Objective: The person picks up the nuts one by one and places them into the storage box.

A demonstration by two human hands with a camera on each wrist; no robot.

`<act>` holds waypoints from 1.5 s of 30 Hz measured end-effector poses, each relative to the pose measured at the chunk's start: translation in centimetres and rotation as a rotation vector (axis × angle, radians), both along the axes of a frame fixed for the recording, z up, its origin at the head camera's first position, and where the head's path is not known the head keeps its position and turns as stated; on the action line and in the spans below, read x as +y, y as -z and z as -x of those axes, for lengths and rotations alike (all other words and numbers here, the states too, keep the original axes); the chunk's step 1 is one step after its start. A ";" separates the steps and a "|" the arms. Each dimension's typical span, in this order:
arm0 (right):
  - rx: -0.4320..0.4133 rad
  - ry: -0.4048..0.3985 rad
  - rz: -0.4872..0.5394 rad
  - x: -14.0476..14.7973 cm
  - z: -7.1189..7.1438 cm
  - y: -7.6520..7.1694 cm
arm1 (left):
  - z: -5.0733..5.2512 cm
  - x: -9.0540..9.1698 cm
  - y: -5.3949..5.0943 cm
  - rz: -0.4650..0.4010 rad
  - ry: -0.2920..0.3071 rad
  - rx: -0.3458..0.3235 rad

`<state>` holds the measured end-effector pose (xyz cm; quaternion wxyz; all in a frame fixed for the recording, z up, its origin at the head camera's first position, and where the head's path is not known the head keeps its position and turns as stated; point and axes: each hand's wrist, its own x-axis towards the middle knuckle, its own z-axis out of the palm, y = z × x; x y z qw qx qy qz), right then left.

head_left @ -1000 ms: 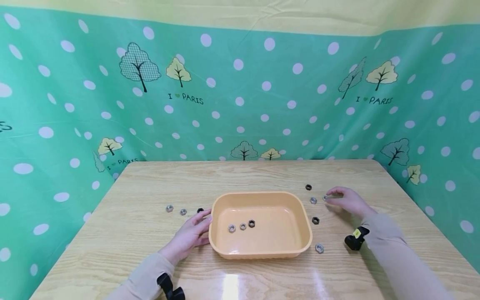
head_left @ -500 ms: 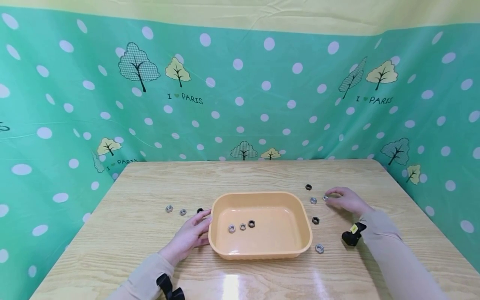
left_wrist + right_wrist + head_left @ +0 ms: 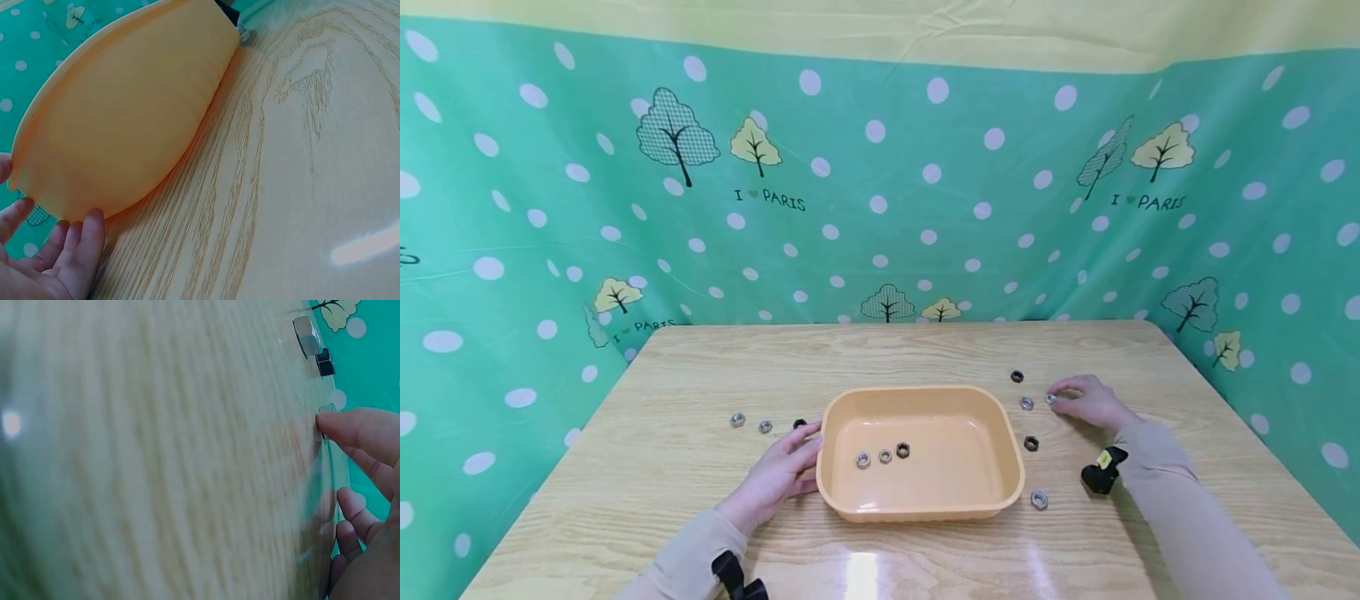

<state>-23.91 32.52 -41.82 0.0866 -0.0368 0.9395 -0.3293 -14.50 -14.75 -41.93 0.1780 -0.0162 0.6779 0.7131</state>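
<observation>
An orange tray (image 3: 925, 513) holds two silver nuts and one black nut (image 3: 903, 450). My left hand (image 3: 778, 473) is at its left end, fingertips touching the outer wall; in the left wrist view, the fingers (image 3: 92, 234) lie fairly straight against the tray (image 3: 131, 112). Right of the tray, my right hand (image 3: 1093, 403) pinches a small silver nut (image 3: 1051, 399) at table level. The right wrist view has the fingertip (image 3: 331, 422) on that nut (image 3: 327, 409), which is partly hidden.
Nearest the right hand are a silver nut (image 3: 1027, 403) and a black nut (image 3: 1017, 376). Closer in lie another black nut (image 3: 1032, 443) and a silver nut (image 3: 1039, 500). Left of the tray are two silver nuts (image 3: 738, 419) and a black one (image 3: 800, 424). A dotted green curtain hangs behind.
My right hand and wrist have shifted slightly left, the fingertips drawing in around the small silver nut. The left hand and the tray have hardly moved.
</observation>
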 end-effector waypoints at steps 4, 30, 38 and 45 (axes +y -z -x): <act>0.000 0.007 0.002 0.0 0.0 0.2 | 0.0 0.0 0.0 -0.003 -0.003 -0.004; -0.013 0.087 0.066 0.0 0.2 0.4 | -0.1 0.1 -0.1 -0.004 -0.005 -0.004; -0.029 0.105 0.092 -0.2 -0.3 -0.1 | 0.0 0.1 0.0 -0.006 -0.005 -0.004; -0.028 0.113 0.093 -0.2 -0.4 -0.4 | -0.1 0.1 0.0 0.004 -0.013 -0.007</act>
